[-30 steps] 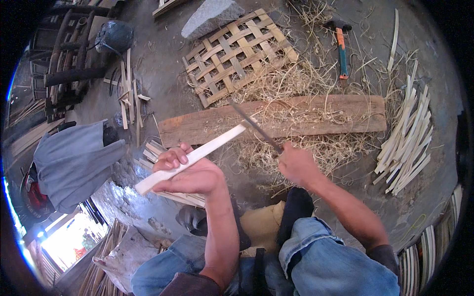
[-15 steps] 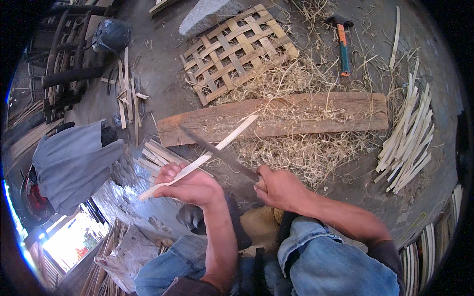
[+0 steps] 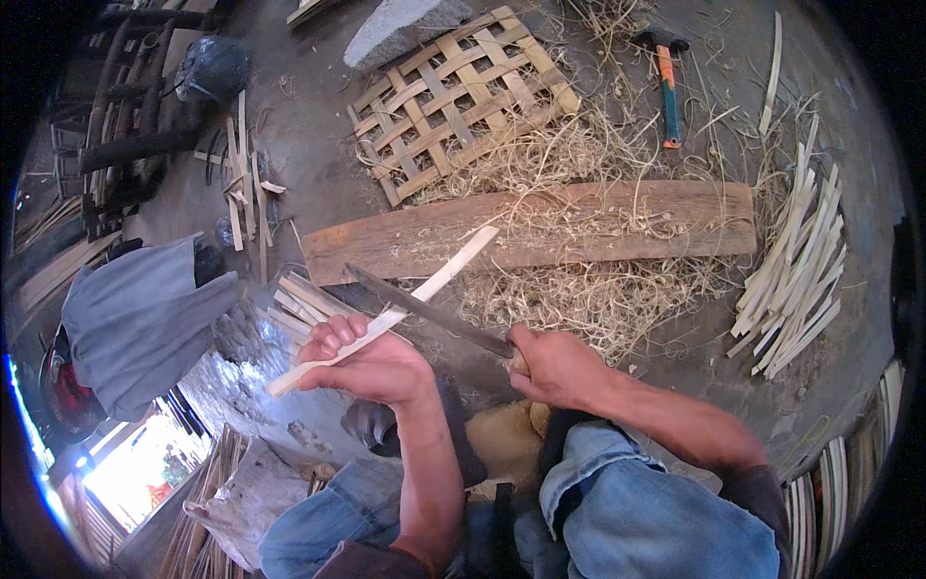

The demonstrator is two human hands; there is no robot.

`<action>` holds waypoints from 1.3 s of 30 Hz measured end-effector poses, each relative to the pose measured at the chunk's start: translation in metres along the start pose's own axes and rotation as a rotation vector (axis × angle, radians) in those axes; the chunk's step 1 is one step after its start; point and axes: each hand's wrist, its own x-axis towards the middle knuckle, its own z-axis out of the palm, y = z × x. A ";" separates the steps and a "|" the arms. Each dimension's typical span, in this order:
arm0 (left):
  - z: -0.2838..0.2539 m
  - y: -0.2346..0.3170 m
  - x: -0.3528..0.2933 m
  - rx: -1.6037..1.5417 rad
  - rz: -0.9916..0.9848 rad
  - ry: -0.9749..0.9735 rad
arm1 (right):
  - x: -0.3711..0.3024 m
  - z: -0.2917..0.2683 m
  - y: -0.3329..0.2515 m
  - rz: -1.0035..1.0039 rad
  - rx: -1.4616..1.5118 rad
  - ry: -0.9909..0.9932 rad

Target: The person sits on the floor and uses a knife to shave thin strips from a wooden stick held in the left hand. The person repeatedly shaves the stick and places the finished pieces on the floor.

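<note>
My left hand [image 3: 365,363] is closed around a pale, flat wooden strip [image 3: 451,267], which slants up to the right above a long brown board [image 3: 386,236]. In my right hand [image 3: 552,368] is the handle of a long knife [image 3: 453,323], its dark blade pointing up and left. The blade crosses the strip just beyond my left fingers; whether its edge touches the wood I cannot tell. Beneath the left hand lies a bundle of pale strips [image 3: 301,299]. Curly shavings [image 3: 598,307] cover part of the board and the ground around it.
A woven lattice panel [image 3: 463,101] leans by a grey stone [image 3: 403,29] beyond the board. A hammer [image 3: 667,96] with an orange and green handle lies far right, above a heap of finished-looking strips [image 3: 793,265]. At left hangs a grey cloth [image 3: 135,323].
The knife and my right hand have shifted slightly down and right. My left fingers have curled a little around the strip, which has hardly moved.
</note>
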 end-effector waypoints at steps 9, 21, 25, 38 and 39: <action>0.012 0.001 -0.007 -0.015 0.035 -0.015 | 0.014 0.008 0.069 0.120 -0.113 0.144; -0.014 -0.007 0.015 -0.130 -0.023 0.021 | -0.002 -0.007 0.062 0.249 -0.131 0.117; -0.025 -0.005 0.023 -0.271 -0.092 -0.024 | -0.006 0.000 0.095 0.269 -0.192 0.227; 0.001 0.010 0.004 -0.096 0.064 -0.097 | -0.008 0.011 0.055 0.293 -0.194 0.150; 0.000 0.011 0.003 -0.047 0.058 -0.110 | -0.008 0.024 0.047 0.239 -0.180 0.086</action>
